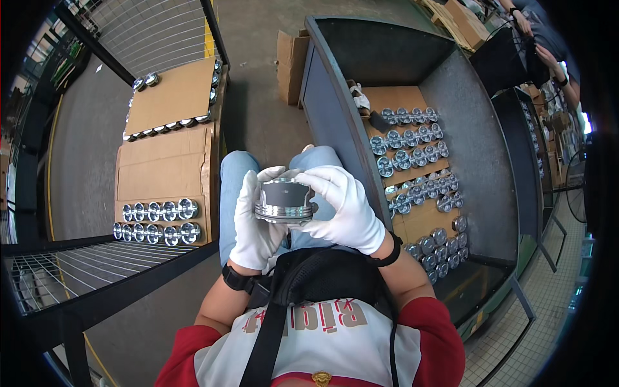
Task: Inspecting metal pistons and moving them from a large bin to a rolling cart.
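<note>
**Gloved hands cradle a piston between two stocks of parts**

The biggest thing here is the grey steel bin (pixel 480 151) on the person's right, deep-walled and open at the top. Its floor carries cardboard sheets with rows of shiny metal pistons (pixel 412 138) lying on them, more of them crowded toward the near corner, and a crumpled white cloth (pixel 360 98) sits at the far end of the cardboard.

On the person's left stands a black wire-mesh cage (pixel 77 271), its side panels framing a stack of brown cardboard layers (pixel 164 164). Two short rows of pistons (pixel 158 221) stand on the nearest layer, and more of them peek out round the edges of the upper sheet (pixel 173 93) farther back. Between cage and bin lies bare concrete floor, with a folded cardboard box (pixel 291 64) leaning against the bin's outer wall.

The person sits between the two, blue-jeaned knees (pixel 238 180) pointing forward, a red-and-white shirt and a black strap across the chest at the bottom of the view. Another person's arms show at the far upper right, well apart.

Both hands wear white gloves with black wristbands. The left hand (pixel 253 222) is wrapped around the left side of a single piston (pixel 284 200), fingers curled over its top edge. The right hand (pixel 345 209) clasps the other side, fingers bent over the crown. The piston is held over the lap, between the knees, its grooved silver ring band low and its darker grey skirt above.
</note>
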The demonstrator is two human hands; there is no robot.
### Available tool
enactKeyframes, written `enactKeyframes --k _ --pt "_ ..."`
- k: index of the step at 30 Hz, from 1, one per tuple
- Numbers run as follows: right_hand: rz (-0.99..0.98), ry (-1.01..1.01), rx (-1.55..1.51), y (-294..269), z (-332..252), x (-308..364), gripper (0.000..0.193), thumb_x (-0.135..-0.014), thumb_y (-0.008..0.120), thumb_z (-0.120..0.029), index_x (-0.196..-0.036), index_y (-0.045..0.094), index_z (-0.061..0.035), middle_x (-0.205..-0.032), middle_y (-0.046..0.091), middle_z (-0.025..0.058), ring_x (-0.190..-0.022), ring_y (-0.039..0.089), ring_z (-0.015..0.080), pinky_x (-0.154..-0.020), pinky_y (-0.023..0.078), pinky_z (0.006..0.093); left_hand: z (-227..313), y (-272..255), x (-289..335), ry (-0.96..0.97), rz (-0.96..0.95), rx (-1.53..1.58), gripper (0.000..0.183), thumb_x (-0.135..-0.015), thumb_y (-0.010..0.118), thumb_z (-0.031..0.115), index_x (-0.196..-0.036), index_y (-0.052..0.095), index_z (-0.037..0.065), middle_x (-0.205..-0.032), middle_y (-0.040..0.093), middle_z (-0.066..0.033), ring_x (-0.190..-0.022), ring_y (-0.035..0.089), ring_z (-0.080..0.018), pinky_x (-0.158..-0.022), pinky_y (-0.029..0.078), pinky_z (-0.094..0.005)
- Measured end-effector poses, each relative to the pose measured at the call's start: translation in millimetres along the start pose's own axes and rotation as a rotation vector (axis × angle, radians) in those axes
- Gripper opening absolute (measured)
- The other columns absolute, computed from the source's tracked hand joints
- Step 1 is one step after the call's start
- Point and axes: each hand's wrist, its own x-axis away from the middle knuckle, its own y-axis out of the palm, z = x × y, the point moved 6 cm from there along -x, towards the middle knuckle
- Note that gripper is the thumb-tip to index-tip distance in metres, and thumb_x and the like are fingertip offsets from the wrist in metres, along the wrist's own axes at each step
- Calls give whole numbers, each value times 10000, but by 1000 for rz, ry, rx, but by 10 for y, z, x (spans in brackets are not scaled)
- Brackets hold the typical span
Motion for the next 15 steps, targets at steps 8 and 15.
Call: enactKeyframes --k 8,15 --pt "-7 117 54 -16 -39 7 834 -611 892 -185 -1364 552 -70 -1166 611 158 -983 639 354 -863 525 423 75 -16 54 141 66 -229 473 -1072 363 469 -1251 557 77 -1230 626 -92 -1140 606 -204 -972 520 -374" --pt "-75 140 -53 -24 32 36 620 -620 819 -13 -1193 592 -86 -1132 607 158 -953 650 339 -818 538 402 103 110 114 213 -68 -323 491 -1058 417 449 -1379 489 85 -1358 508 -64 -1232 513 -171 -1075 413 -362"
